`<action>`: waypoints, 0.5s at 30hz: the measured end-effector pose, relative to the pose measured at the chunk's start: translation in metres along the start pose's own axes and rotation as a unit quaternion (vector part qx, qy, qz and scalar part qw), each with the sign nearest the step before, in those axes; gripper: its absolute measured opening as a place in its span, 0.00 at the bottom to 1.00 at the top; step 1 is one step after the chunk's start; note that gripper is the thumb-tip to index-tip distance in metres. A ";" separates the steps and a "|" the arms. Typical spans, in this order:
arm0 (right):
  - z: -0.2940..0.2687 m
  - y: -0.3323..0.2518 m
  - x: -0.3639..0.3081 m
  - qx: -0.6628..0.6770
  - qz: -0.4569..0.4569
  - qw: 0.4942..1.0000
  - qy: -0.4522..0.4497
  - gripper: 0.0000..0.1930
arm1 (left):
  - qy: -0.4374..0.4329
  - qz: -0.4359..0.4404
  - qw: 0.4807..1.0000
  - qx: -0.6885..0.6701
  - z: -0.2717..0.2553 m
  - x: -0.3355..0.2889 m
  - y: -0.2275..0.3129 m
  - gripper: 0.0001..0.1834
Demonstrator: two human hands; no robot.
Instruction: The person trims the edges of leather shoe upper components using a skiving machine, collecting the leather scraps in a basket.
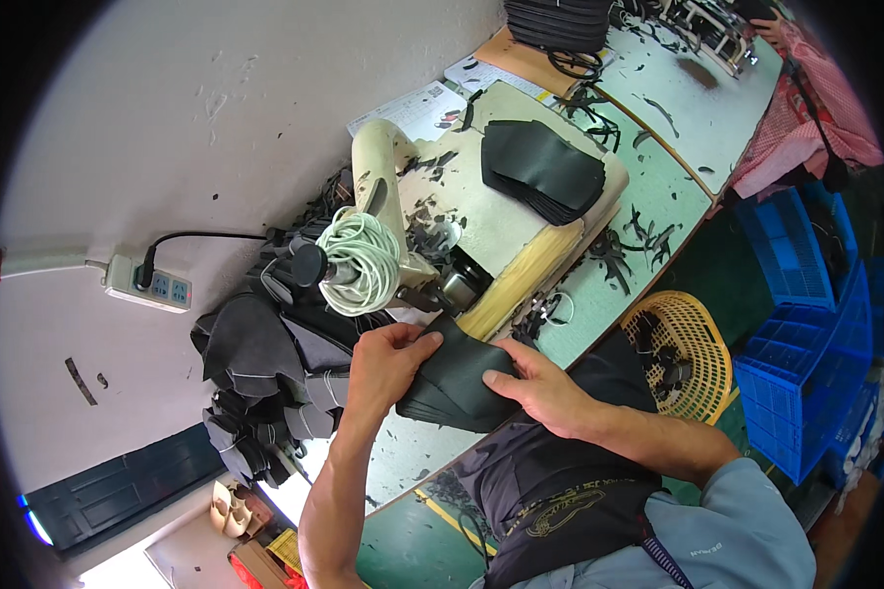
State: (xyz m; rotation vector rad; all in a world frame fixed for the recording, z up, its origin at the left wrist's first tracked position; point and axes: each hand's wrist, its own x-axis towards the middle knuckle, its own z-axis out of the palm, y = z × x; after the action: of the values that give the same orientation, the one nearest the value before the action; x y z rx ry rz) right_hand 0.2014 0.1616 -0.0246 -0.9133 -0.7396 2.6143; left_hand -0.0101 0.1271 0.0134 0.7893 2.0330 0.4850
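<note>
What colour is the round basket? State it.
Yellow; the round basket shows best in the head view.

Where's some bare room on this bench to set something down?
Mostly bare: the far tabletop between the brown seam and the co-worker's pink checked clothing; a smaller patch, lightly littered, between your left forearm and the held black stack. Crowded: the cream machine's bed, carrying another black stack, and its left side, heaped with dark cut pieces.

Wall (255, 108): a power strip (164, 289) is mounted, black plug (148, 265) inserted.
Floor (403, 558): a yellow basket (712, 344) is set near blue crates (786, 383).
Co-worker (850, 142): pink checked clothing (801, 113) is worn.
</note>
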 end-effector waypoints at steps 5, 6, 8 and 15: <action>0.000 -0.002 0.001 0.046 -0.023 0.999 0.004 0.15 | -0.016 -0.013 1.000 0.007 -0.004 0.007 0.003 0.20; -0.003 -0.003 -0.001 0.030 -0.036 0.999 0.020 0.16 | -0.014 -0.012 1.000 -0.015 0.001 0.008 0.007 0.19; -0.007 -0.005 -0.005 0.048 -0.055 0.997 0.037 0.18 | -0.041 0.011 0.994 -0.097 0.002 0.008 0.007 0.19; 0.002 0.010 -0.003 0.080 -0.140 0.986 0.042 0.21 | -0.025 -0.022 0.999 0.018 -0.009 0.000 0.014 0.21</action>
State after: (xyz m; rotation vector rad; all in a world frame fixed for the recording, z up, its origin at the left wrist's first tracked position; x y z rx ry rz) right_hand 0.2009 0.1509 -0.0273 -0.8037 -0.5798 2.3361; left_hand -0.0127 0.1367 0.0268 0.7690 2.0123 0.4015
